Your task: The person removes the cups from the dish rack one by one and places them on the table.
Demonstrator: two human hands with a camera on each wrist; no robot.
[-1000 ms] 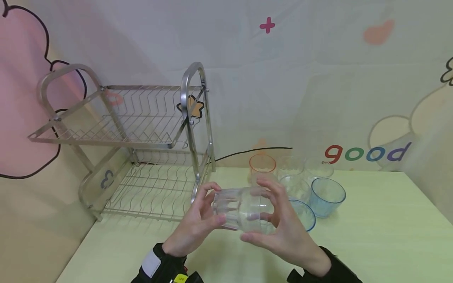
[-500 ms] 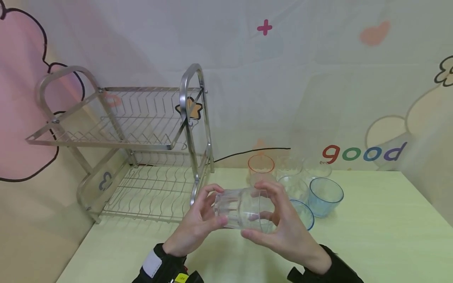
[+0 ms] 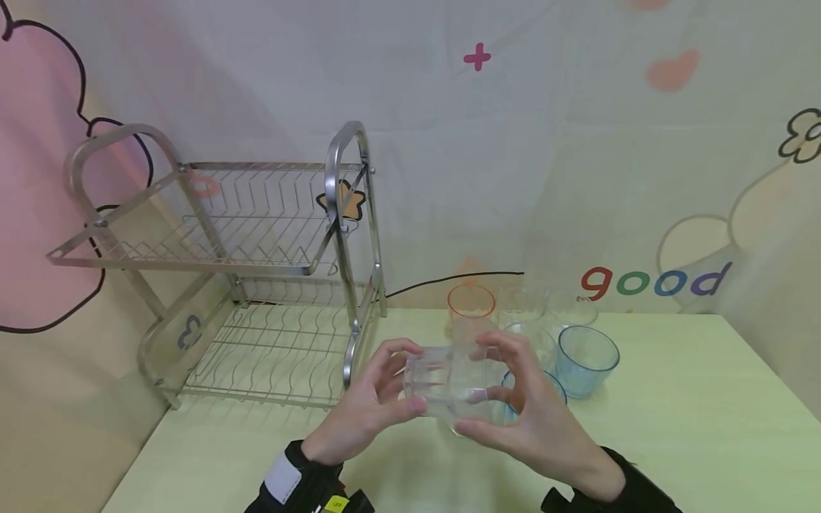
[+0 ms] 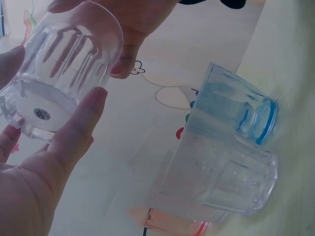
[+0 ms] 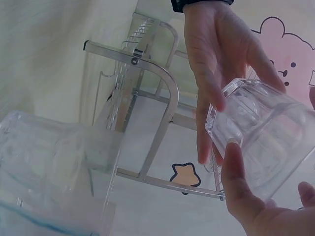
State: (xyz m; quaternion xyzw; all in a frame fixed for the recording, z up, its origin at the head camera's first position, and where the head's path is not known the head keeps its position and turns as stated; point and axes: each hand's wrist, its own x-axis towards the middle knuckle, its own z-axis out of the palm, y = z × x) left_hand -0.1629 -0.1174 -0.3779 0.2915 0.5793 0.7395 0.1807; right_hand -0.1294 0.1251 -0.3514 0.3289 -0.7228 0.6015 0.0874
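Observation:
Both hands hold one clear drinking glass (image 3: 444,381) on its side above the table. My left hand (image 3: 365,413) grips the glass around its base end, thumb in front and fingers behind. At the mouth end, my right hand (image 3: 541,420) holds it with thumb below and fingers over the top. In the left wrist view, flutes run along the glass (image 4: 66,61), and a small round dark mark (image 4: 42,114) shows on its base. The right wrist view shows the thick faceted base near the left hand's fingers (image 5: 214,93).
A two-tier metal dish rack (image 3: 308,270) stands on the left. Behind the right hand are a blue glass (image 3: 585,370), a blue-rimmed glass partly hidden, an orange-rimmed glass (image 3: 471,315) and several clear glasses (image 3: 535,338). A printed cloth (image 3: 449,178) hangs behind the table (image 3: 680,427).
Both hands have moved slightly to the right with the glass, which stays on its side between them. The head view has tilted up a little.

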